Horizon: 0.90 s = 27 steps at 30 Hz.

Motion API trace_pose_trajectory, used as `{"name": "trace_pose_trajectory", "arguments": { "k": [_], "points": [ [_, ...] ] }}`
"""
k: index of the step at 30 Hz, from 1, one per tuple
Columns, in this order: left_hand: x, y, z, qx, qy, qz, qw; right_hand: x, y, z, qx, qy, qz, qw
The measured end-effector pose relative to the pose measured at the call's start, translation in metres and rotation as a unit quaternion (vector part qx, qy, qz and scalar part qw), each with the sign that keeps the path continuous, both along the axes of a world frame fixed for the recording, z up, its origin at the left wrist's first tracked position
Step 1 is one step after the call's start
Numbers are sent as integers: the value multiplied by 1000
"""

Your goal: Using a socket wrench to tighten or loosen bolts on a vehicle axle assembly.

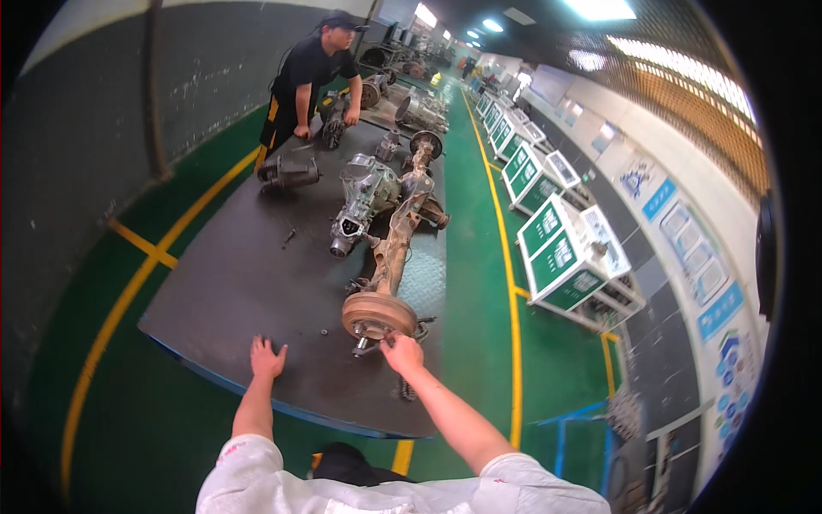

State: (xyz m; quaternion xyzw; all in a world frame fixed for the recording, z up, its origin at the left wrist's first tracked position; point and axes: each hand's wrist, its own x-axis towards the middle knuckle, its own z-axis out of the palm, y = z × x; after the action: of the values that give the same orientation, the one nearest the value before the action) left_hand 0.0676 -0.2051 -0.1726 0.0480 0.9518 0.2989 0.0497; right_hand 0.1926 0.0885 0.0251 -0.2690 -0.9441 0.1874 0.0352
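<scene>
A rusty axle assembly (394, 257) lies lengthwise on the dark bench (223, 283), its brown brake drum (368, 310) at my end. My right hand (402, 347) is closed at the drum's lower right, beside the protruding hub spindle (361, 343); what its fingers grip is too small to make out. My left hand (267, 355) rests open on the bench top near the front edge, left of a small nut (324, 331). A silver gearbox casing (364, 206) lies left of the axle.
A co-worker in dark clothes (312, 68) stands at the far left end, hands by a dark mechanical part (334, 120). Another dark housing (287, 174) and a small bolt (289, 238) lie on the bench. White-framed green cabinets (565, 257) line the right, across a yellow-lined walkway (479, 360).
</scene>
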Motion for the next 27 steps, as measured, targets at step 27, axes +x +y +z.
{"name": "trace_pose_trajectory", "arguments": {
  "k": [27],
  "points": [
    [238,-271,-64,64,-272,17,960,49,62,-70,-249,73,-117,959]
  ]
}}
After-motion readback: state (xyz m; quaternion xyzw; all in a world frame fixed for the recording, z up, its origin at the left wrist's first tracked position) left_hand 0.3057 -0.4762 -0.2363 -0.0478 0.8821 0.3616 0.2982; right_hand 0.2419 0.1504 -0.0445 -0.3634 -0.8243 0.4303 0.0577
